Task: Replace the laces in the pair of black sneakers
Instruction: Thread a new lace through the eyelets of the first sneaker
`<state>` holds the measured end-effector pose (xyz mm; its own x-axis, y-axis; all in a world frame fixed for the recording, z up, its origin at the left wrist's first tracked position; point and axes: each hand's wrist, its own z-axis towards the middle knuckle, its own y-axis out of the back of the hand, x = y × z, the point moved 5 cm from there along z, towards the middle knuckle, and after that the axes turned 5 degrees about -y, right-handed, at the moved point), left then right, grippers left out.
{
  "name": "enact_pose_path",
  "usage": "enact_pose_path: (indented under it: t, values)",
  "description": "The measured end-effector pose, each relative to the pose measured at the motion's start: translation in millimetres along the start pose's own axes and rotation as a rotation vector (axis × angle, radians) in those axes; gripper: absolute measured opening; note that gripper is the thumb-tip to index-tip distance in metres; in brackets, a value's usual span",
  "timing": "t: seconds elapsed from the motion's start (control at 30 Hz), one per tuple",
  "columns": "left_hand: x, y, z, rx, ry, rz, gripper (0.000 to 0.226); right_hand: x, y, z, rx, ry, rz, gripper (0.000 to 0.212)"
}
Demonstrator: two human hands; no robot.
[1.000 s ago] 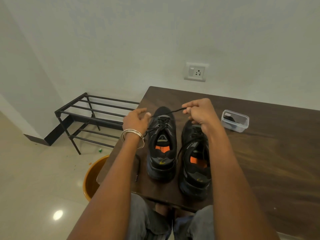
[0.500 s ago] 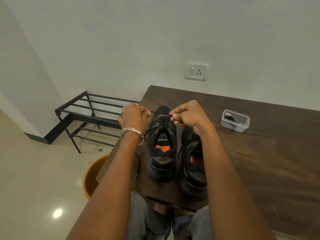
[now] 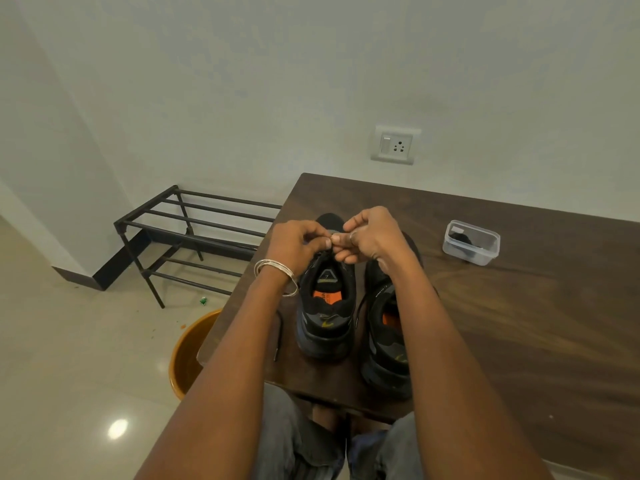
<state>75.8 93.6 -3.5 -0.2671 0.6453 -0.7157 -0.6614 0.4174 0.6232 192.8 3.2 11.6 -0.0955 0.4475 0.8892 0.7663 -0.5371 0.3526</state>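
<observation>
Hands, left hand (image 3: 297, 244) and right hand (image 3: 369, 237), meet above left sneaker (image 3: 327, 306), pinching its lace (image 3: 333, 236).

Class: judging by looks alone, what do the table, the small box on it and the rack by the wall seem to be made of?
Table: dark wood or wood-look laminate, matt; streaky grain shows.
Box: clear plastic, glossy; something dark shows through its walls.
Rack: probably metal tubing, painted matt black; thin straight bars joined at corners.
</observation>
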Motion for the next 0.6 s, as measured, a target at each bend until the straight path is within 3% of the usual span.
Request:
enact_pose_path:
  t: [0.13,0.23,0.33,0.43,0.6]
  values:
    - [3.2,-2.5,-2.7,0.059,-0.015,-0.012,0.010,-6.2,-2.3,1.5,0.003,-0.010,0.025,0.024]
    - [6.0,-3.5,-1.9,0.016,-0.006,-0.004,0.004,-9.4,-1.6,6.9,-0.032,-0.006,0.016,0.020]
    - [9.3,-4.8,-2.1,0.017,0.024,0.044,0.002,-10.7,-1.3,8.9,-0.049,0.025,-0.276,0.014]
    - [7.5,-11.2,-2.1,0.129,-0.002,0.172,0.005,-15.6,-13.2,3.5,0.031,0.009,-0.535,0.024]
    - [-2.2,-15.5,-1.9,0.190,-0.095,0.441,0.012,-15.5,-13.2,3.7,-0.053,0.043,-0.612,0.015]
